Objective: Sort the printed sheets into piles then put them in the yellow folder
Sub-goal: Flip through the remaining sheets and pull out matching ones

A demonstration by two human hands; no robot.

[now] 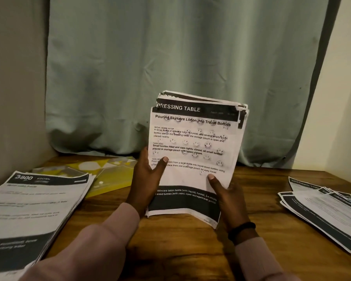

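Both hands — left hand [148, 177] and right hand [227, 197] — are gripping the stack of printed sheets [193, 151] upright over the wooden table's [170, 250] middle; the yellow folder [109, 175] is lying near the back left corner.

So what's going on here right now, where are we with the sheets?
A person holds a stack of sheets upright over the table with both hands, left hand and right hand gripping its lower half. The top sheet is headed DRESSING TABLE. A pile headed KITCHEN lies on the left and a fanned pile headed DRESSING on the right. The yellow folder lies flat at the back left, partly under the kitchen pile.
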